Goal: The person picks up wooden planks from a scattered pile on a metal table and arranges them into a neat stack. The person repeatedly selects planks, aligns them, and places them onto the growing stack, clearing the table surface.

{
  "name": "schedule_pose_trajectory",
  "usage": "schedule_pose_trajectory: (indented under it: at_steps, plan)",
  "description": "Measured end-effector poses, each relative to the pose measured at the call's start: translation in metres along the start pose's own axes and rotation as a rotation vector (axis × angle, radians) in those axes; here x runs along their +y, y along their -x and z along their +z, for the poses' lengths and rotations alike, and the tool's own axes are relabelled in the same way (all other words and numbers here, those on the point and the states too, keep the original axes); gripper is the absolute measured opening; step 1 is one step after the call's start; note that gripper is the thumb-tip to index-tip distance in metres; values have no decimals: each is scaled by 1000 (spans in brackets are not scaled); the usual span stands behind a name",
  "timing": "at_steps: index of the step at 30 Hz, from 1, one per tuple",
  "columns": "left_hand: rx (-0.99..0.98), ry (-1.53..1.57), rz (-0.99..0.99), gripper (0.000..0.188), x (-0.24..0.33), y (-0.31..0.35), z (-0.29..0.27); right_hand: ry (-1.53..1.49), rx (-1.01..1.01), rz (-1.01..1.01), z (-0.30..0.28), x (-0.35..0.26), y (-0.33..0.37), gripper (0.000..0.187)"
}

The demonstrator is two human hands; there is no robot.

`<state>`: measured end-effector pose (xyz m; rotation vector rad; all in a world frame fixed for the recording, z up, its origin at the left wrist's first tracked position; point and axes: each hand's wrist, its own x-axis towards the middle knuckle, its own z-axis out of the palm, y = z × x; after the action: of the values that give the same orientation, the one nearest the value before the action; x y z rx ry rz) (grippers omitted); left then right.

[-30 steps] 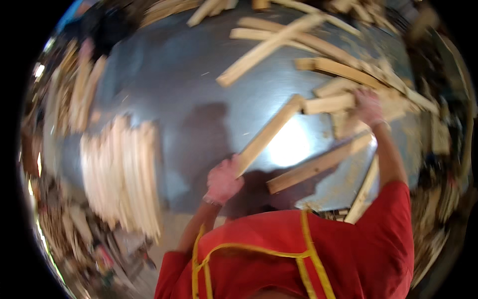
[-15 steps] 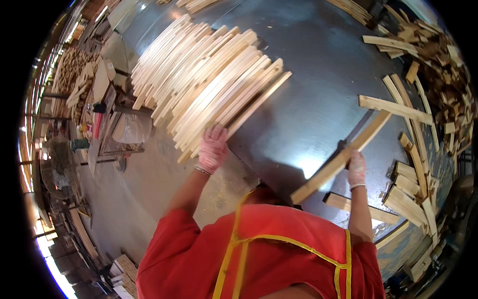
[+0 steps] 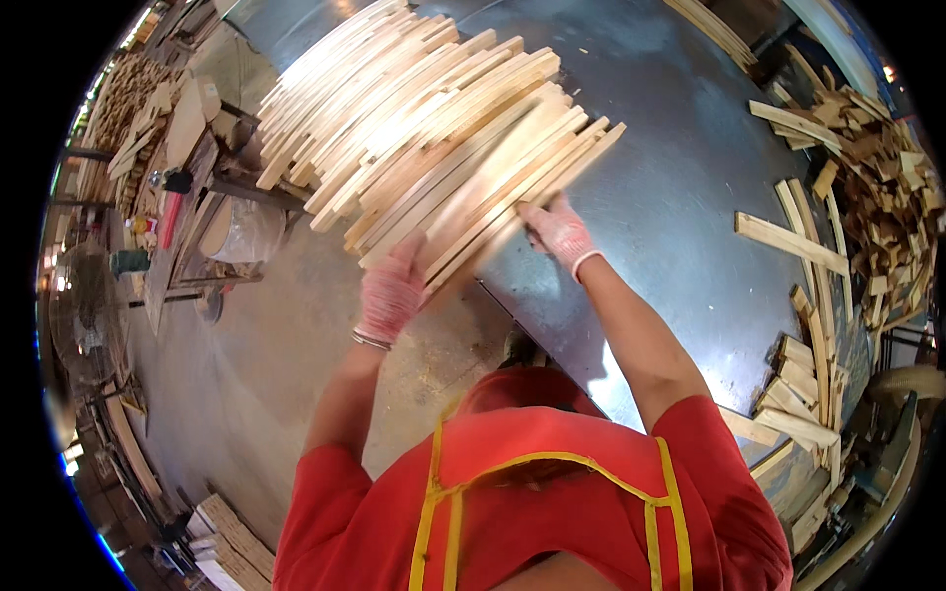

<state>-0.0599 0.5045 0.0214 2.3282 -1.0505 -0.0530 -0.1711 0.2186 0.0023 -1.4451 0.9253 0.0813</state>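
Pressing the outermost wooden batten (image 3: 581, 164) against a side-by-side row of battens (image 3: 424, 118) seems the step in hand. That batten slants between the hands, its far end reaching beyond the right hand (image 3: 560, 234), whose bent fingers touch its outer side. The gloved left hand (image 3: 391, 291) curls at the row's near ends; blur leaves me unable to tell whether either hand grips firmly. Squaring up probably calls for the left evening those ends while the right pushes inward.
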Motion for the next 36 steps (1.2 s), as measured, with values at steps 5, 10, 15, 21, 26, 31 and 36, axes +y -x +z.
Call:
schedule_pose_trajectory:
  at_steps: [5,10,15,21,26,31,36]
  plan:
    - [-181,-231,-74,45,-27,-43,-15,152,-49,-62,-42,25,24,71]
    - [20,-643,150,60,-2,-47,27,302,370,-53,-170,119,123,69]
    - [-217,-258,493,61,88,-23,100,782,863,133,-327,223,272,61]
    - [-620,-114,811,59,247,5,168,1310,681,523,-428,316,361,76]
    - [-652,17,1011,58,352,26,220,1303,401,345,-421,274,329,60]
    - [-732,-57,1019,72,424,67,269,914,1102,-144,-385,266,338,44]
    - [-857,-280,946,89,416,91,297,158,1870,737,-508,385,398,97]
